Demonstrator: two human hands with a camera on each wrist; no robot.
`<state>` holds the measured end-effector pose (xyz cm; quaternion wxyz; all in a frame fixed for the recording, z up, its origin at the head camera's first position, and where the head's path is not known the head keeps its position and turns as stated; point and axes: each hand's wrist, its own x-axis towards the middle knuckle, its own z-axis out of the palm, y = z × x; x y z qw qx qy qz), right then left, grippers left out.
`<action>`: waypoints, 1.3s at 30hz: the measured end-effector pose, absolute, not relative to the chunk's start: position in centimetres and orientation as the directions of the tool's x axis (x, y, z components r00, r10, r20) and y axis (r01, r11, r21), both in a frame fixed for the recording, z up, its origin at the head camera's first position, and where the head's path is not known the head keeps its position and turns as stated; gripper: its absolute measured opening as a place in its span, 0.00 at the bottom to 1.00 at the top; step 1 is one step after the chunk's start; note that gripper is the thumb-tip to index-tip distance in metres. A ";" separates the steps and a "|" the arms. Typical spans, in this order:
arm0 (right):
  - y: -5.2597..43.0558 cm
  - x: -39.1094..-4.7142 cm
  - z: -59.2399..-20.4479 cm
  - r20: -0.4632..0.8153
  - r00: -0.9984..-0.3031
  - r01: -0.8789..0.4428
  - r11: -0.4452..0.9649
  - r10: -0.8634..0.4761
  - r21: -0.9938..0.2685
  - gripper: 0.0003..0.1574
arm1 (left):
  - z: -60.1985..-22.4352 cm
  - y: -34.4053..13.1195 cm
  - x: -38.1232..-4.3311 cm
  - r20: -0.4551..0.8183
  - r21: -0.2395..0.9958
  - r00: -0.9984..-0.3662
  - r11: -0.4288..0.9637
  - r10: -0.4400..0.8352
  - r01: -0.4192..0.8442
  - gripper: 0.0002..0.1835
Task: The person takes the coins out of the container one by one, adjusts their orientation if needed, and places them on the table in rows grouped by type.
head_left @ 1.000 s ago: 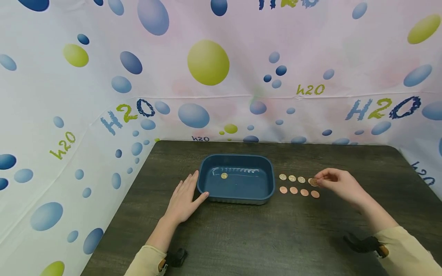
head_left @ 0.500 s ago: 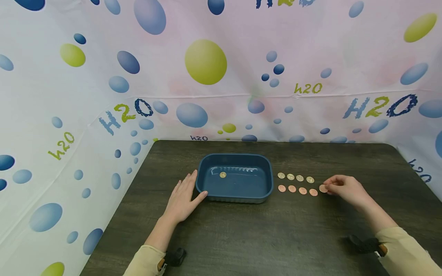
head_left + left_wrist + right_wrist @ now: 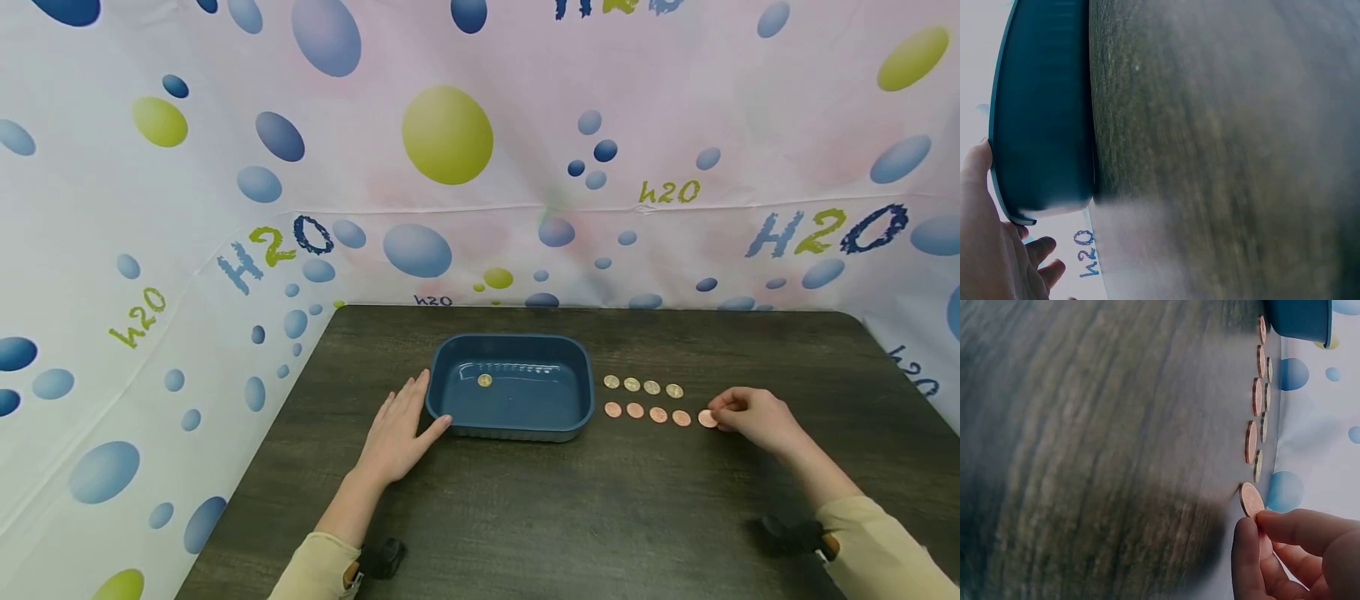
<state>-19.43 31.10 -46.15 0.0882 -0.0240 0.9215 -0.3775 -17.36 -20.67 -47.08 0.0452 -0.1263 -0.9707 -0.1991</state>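
My right hand (image 3: 757, 415) pinches a copper coin (image 3: 1251, 500) between thumb and fingertips, at the right end of a front row of several copper coins (image 3: 658, 415). In the right wrist view the pinched coin is tilted, one edge right at the table. Behind that row lies a second row of several gold-coloured coins (image 3: 632, 385). My left hand (image 3: 396, 433) rests with straight fingers against the left side of a blue rectangular dish (image 3: 517, 429), its thumb at the front left corner. One gold-coloured coin (image 3: 485, 381) lies inside the dish.
The dark wood-look table (image 3: 540, 517) carries the dish at its back middle, with both coin rows to the dish's right. A white curtain (image 3: 525, 167) printed with blue and green bubbles hangs behind the table and along its left side.
My right hand has moved right and toward me, from over the gold-coloured row's right end to the copper row's right end, bringing the copper coin along. The left hand stays at the dish.
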 end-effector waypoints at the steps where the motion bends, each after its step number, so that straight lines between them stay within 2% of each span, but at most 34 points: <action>1: 31.1 -19.4 -46.1 -0.142 -0.984 0.022 0.718 -0.107 -0.696 0.13 | -47.1 -20.7 -17.4 0.134 0.374 -0.965 0.890 0.226 0.261 0.47; 25: 30.1 -19.1 -45.8 -0.078 -0.993 -0.019 0.752 -0.093 -0.658 0.12 | -47.2 -20.7 -17.5 0.125 0.370 -0.966 0.893 0.225 0.256 0.47; 31: 27.8 -19.5 -44.5 -0.006 -0.992 -0.089 0.751 -0.123 -0.654 0.15 | -47.3 -20.7 -17.5 0.138 0.368 -0.965 0.893 0.224 0.260 0.47; 39: 21.9 -20.6 -42.7 0.086 -0.971 -0.211 0.632 -0.223 -0.746 0.14 | -47.1 -20.7 -17.4 0.146 0.376 -0.962 0.887 0.228 0.268 0.46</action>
